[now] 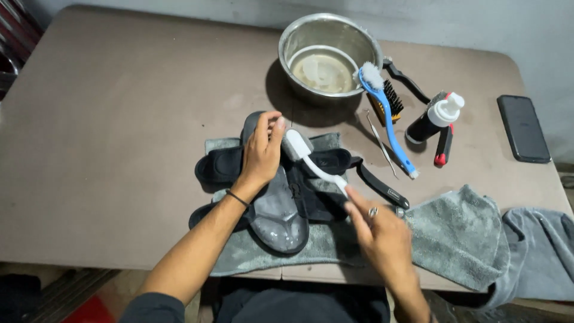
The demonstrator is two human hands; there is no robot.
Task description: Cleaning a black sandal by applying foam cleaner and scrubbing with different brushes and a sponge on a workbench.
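A dark grey sandal (281, 212) with black straps lies on a grey towel (454, 236) near the table's front edge. My left hand (262, 152) presses down on the sandal's toe end, fingers curled over its rim. My right hand (379, 230) grips the handle of a white brush (305, 152), whose bristle head rests on the sandal close to my left fingers. The sole looks wet and soapy.
A steel bowl (299, 33) of cloudy water stands at the back. A blue brush (385, 110) leans on its rim, with black brushes, a thin metal pick, a black bottle (433, 119) and a red-tipped tool beside it. A phone (523, 128) lies far right.
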